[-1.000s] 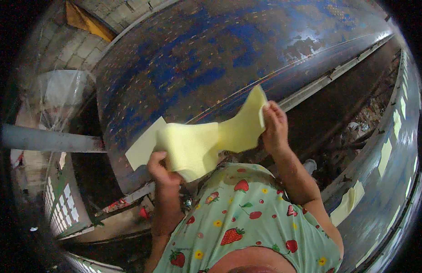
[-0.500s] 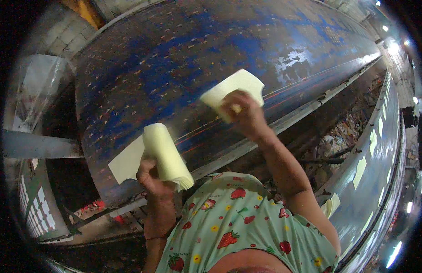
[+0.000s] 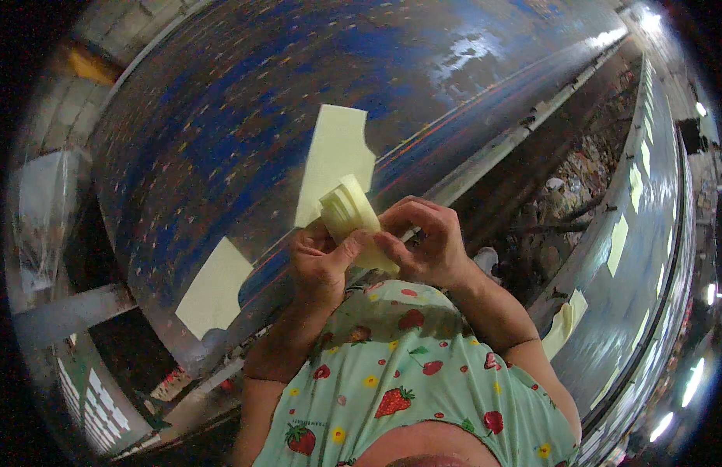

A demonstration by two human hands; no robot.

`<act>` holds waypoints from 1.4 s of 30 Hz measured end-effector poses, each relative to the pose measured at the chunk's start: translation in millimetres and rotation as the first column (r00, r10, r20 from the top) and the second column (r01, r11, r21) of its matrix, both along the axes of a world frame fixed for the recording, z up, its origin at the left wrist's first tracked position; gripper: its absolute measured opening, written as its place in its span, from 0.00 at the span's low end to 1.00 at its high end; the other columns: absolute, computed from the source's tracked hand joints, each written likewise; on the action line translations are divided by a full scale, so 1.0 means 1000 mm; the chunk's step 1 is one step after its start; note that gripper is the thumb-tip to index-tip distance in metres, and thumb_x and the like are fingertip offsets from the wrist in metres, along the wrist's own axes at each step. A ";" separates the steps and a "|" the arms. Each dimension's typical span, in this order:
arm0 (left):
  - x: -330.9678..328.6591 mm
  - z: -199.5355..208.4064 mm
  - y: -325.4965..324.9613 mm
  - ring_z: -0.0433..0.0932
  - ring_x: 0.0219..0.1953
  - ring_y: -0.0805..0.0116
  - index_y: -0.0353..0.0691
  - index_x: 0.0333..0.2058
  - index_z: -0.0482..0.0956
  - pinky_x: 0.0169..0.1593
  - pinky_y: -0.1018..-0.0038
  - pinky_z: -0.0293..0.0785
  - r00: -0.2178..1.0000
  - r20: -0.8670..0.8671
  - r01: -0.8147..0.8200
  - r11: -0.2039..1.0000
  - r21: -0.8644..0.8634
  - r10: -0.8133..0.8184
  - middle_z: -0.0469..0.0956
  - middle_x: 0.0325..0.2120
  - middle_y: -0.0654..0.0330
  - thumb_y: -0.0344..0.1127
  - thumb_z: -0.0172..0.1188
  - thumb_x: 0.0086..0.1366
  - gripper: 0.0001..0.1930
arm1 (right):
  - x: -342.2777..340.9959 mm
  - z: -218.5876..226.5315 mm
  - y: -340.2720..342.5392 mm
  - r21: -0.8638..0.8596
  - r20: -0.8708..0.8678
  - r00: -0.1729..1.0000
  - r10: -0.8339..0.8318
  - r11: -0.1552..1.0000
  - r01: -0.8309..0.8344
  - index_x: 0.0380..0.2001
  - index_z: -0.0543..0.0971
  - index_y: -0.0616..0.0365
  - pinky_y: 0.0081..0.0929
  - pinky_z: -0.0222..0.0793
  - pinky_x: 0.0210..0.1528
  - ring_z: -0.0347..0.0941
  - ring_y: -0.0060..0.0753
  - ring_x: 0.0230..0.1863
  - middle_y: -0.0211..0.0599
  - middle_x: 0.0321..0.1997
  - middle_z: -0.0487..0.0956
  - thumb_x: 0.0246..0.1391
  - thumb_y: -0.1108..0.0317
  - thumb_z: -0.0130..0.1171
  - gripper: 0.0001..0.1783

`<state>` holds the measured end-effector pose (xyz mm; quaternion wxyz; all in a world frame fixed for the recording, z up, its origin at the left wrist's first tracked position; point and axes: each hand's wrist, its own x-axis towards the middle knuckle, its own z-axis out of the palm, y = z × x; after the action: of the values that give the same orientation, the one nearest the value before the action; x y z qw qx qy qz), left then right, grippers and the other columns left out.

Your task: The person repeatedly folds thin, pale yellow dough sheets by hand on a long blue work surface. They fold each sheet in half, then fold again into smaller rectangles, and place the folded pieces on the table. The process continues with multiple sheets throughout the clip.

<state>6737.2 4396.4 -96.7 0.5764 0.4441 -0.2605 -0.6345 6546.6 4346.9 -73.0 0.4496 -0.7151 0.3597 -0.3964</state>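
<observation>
My left hand [image 3: 320,261] grips a folded stack of pale yellow cut fabric pieces [image 3: 347,204], its thumb lying over the near side. My right hand [image 3: 429,243] is closed at the right edge of the same stack, thumb and fingertips pinching there. Just beyond the stack, a pale yellow fabric piece [image 3: 335,144] with a curved cut-out lies on the worn blue table [image 3: 244,140]; the stack hides its near end. Farther left, a second such fabric piece [image 3: 215,289] rests flat near the table's front corner.
A metal rail [image 3: 485,159] edges the table in front of me. Beyond a gap with heaped scraps [image 3: 598,167], another long table [image 3: 594,335] at right bears several pale yellow pieces. A grey beam [image 3: 73,311] juts in from the left.
My right hand has let go of the piece now lying on the table and come back to the stack. My left hand has brought the stack toward the right hand. The view has shifted.
</observation>
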 end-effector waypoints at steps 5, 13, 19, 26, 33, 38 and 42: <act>-0.072 0.001 -0.022 0.84 0.41 0.73 0.30 0.48 0.83 0.49 0.74 0.81 0.995 0.061 0.085 0.996 -0.034 -0.082 0.86 0.41 0.58 0.24 0.66 0.67 0.11 | -0.073 -0.004 -0.007 0.030 -0.055 0.985 -0.162 0.986 0.164 0.34 0.82 0.64 0.25 0.76 0.33 0.79 0.27 0.29 0.39 0.30 0.82 0.56 0.75 0.69 0.05; -0.209 0.003 -0.061 0.86 0.40 0.67 0.30 0.49 0.83 0.50 0.69 0.83 0.989 0.059 0.137 0.988 -0.068 -0.133 0.86 0.42 0.55 0.22 0.67 0.65 0.14 | -0.214 -0.044 -0.033 0.510 0.443 0.875 -0.196 0.858 -0.066 0.37 0.81 0.64 0.21 0.74 0.36 0.76 0.19 0.32 0.27 0.31 0.81 0.65 0.70 0.62 0.07; -0.294 0.005 -0.083 0.85 0.44 0.66 0.29 0.51 0.82 0.52 0.69 0.82 0.978 0.085 0.195 0.978 -0.079 -0.188 0.86 0.44 0.54 0.23 0.66 0.67 0.14 | -0.289 -0.045 -0.042 0.580 0.672 0.619 -0.407 0.809 -0.098 0.45 0.82 0.65 0.21 0.76 0.42 0.79 0.19 0.37 0.30 0.37 0.84 0.67 0.64 0.65 0.13; -0.371 0.015 -0.109 0.85 0.41 0.71 0.30 0.50 0.83 0.49 0.74 0.82 0.913 0.291 0.331 0.936 -0.119 -0.286 0.86 0.43 0.57 0.24 0.66 0.67 0.13 | -0.370 -0.031 -0.042 0.387 0.202 0.904 -0.377 0.878 0.280 0.40 0.83 0.67 0.22 0.78 0.45 0.78 0.17 0.38 0.31 0.36 0.85 0.61 0.72 0.68 0.09; -0.446 0.021 -0.154 0.84 0.38 0.76 0.29 0.48 0.85 0.44 0.77 0.81 0.818 0.397 0.502 0.853 -0.141 -0.416 0.87 0.40 0.60 0.24 0.66 0.67 0.11 | -0.424 -0.021 -0.053 0.209 0.196 0.784 -0.590 0.806 0.554 0.33 0.83 0.66 0.23 0.78 0.38 0.78 0.18 0.33 0.33 0.28 0.84 0.57 0.75 0.65 0.04; -0.496 0.013 -0.201 0.84 0.38 0.77 0.29 0.47 0.85 0.43 0.78 0.81 0.742 0.443 0.603 0.790 -0.112 -0.503 0.87 0.40 0.60 0.25 0.67 0.67 0.11 | -0.474 -0.024 -0.087 -0.101 -0.058 0.691 -0.720 0.693 0.713 0.31 0.81 0.64 0.25 0.77 0.34 0.80 0.25 0.29 0.41 0.27 0.82 0.51 0.77 0.65 0.04; -0.529 0.002 -0.253 0.84 0.37 0.77 0.29 0.47 0.85 0.43 0.78 0.81 0.766 0.306 0.618 0.779 -0.110 -0.565 0.87 0.39 0.60 0.25 0.67 0.67 0.11 | -0.504 -0.029 -0.134 -0.116 -0.035 0.656 -0.754 0.655 0.747 0.31 0.81 0.64 0.26 0.77 0.33 0.80 0.24 0.29 0.40 0.26 0.82 0.52 0.77 0.65 0.03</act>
<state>6208.0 4143.4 -94.8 0.3496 0.3554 -0.5235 -0.6910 6042.9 4212.7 -102.4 0.1978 -0.5379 0.6220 -0.5335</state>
